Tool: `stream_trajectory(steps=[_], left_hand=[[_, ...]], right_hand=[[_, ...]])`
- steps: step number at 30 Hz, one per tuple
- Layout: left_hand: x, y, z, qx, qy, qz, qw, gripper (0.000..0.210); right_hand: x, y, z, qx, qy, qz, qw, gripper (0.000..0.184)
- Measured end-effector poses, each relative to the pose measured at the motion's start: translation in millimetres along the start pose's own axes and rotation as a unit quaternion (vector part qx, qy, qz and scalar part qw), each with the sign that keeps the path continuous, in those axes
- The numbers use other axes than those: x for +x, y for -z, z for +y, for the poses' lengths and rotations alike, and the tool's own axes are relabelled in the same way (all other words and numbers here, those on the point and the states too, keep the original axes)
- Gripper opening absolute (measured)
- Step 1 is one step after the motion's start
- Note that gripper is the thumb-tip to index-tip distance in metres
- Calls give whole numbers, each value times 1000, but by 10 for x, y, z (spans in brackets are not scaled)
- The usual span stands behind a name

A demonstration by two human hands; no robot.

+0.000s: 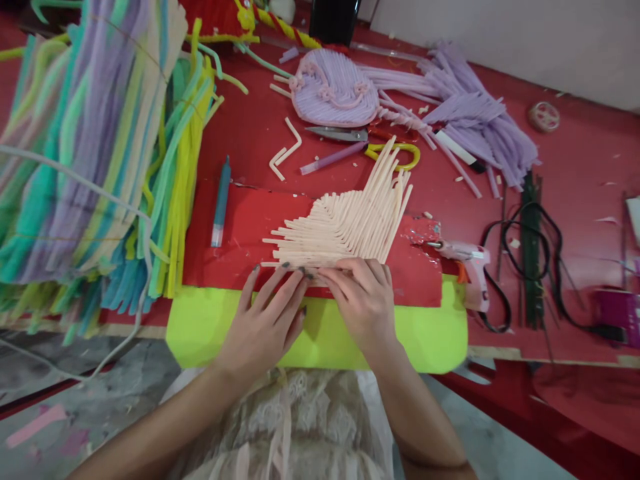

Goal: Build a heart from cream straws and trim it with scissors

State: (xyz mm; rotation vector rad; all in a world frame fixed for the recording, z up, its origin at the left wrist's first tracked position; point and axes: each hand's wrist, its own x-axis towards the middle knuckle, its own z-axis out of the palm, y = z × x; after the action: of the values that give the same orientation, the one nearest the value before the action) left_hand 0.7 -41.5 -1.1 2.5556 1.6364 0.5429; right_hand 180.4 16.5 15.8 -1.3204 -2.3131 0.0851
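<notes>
Cream pipe cleaners (345, 217), bent and laid side by side into a leaf-like panel, lie on a red board (240, 207). My left hand (274, 313) rests along the panel's near edge, fingers stretched out and pressing down on the lowest strips. Beside it, my right hand (367, 300) has its fingers curled and pinched on a cream pipe cleaner at the same edge; the pinch itself is partly hidden. Right of the board lies a pink glue gun (470, 267), its nozzle pointing left toward the panel. A bright yellow-green sheet (320, 340) lies beneath the board.
Bundles of coloured pipe cleaners (100, 133) are heaped at left. Behind the panel lie yellow-handled scissors (395, 155), a purple pen (333, 159) and a lilac pipe-cleaner piece (335, 87). A blue pen (221, 203) is at left. A black cord (545, 247) loops at right.
</notes>
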Motion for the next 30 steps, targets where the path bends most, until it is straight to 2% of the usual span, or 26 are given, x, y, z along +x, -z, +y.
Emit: stream_trajectory(steps=[21,26,30], left_hand=[[-10,-1,18,15,7,-14,1000,47],[-13,2,4,12,4,-14,1000,47],[-9,12,2,4,0,-2,1000,44]], right_hand=[[-15,-3,9,19,-18,-17,1000,10],[-17,-16,-4,18,-20,-7,1000,10],[-139,-36,-10,37,-40,39,998,11]])
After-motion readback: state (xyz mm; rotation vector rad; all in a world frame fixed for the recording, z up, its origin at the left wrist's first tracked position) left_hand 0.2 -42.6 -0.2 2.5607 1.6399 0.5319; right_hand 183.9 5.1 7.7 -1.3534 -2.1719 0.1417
